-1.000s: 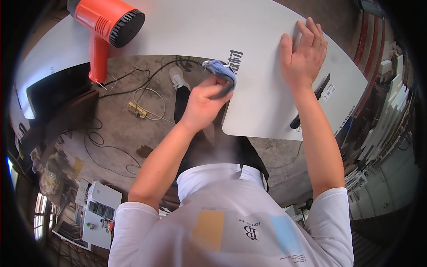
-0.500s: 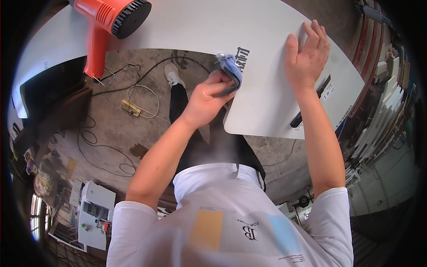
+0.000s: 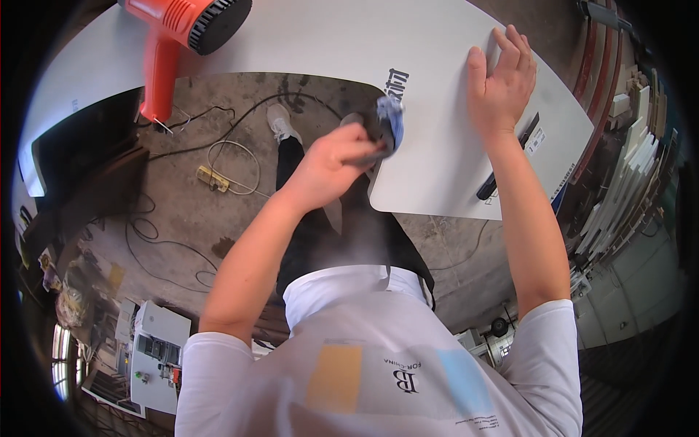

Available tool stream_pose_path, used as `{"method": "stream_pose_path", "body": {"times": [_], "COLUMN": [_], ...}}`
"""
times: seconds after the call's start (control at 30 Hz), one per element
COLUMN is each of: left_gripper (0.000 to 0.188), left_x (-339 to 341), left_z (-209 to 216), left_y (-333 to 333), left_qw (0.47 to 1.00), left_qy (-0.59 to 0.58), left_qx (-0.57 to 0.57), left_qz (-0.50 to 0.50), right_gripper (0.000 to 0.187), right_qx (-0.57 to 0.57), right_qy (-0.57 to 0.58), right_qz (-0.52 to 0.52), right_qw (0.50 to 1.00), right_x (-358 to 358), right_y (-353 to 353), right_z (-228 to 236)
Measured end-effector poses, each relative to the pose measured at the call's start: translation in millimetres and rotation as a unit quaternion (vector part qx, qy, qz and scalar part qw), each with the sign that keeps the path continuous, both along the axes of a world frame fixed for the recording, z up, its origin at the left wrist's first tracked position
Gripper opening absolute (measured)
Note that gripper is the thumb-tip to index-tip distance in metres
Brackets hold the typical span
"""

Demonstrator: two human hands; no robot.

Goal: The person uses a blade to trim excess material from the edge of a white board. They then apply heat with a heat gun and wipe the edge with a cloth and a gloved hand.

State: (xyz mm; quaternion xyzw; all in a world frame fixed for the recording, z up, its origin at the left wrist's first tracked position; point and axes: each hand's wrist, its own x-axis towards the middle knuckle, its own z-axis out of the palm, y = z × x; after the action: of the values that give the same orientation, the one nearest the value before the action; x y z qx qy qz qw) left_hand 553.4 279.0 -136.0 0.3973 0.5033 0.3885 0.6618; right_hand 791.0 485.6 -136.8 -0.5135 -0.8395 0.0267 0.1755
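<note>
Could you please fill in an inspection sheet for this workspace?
Surface: white board, curved inner edge.
Things in hand: blue cloth at the board's edge, blurred.
Clutter: orange heat gun, upper left; slim black tool beside the right forearm.
Hands: left hand grips the cloth; right hand rests open on the board.
Cables: black cable and yellow power strip on the floor.
Surroundings: white strips stacked at right.

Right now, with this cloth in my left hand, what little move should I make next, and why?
I'd probably slide the cloth a little along the edge of the board. Your left hand holds it right at that edge, and your right hand rests on the board's top, where it could help steady it.
</note>
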Motion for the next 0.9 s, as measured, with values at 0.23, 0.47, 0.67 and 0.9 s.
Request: {"method": "stream_pose_path", "body": {"times": [0.23,0.47,0.67,0.9], "left_gripper": [0.014,0.053,0.05,0.052], "left_x": [-22.8,-7.0,3.3,1.1], "left_z": [27.8,30.3,14.6,27.2], "left_y": [-11.6,40.7,51.2,36.0], "left_qw": [0.967,0.853,0.82,0.83], "left_qy": [0.06,0.436,0.483,0.473], "left_qx": [-0.077,0.264,0.304,0.286], "left_qz": [0.234,0.116,0.033,-0.071], "right_gripper": [0.049,0.05,0.046,0.046], "right_qx": [0.02,-0.01,-0.004,0.006], "right_qy": [-0.022,-0.035,-0.012,-0.016], "right_qz": [-0.016,-0.045,-0.038,-0.042], "right_qw": [0.999,0.998,0.999,0.999], "right_x": [-5.3,-13.3,-14.4,-14.4], "right_y": [2.1,-6.0,-2.6,-4.3], "right_z": [-0.9,17.4,17.5,16.3]}}
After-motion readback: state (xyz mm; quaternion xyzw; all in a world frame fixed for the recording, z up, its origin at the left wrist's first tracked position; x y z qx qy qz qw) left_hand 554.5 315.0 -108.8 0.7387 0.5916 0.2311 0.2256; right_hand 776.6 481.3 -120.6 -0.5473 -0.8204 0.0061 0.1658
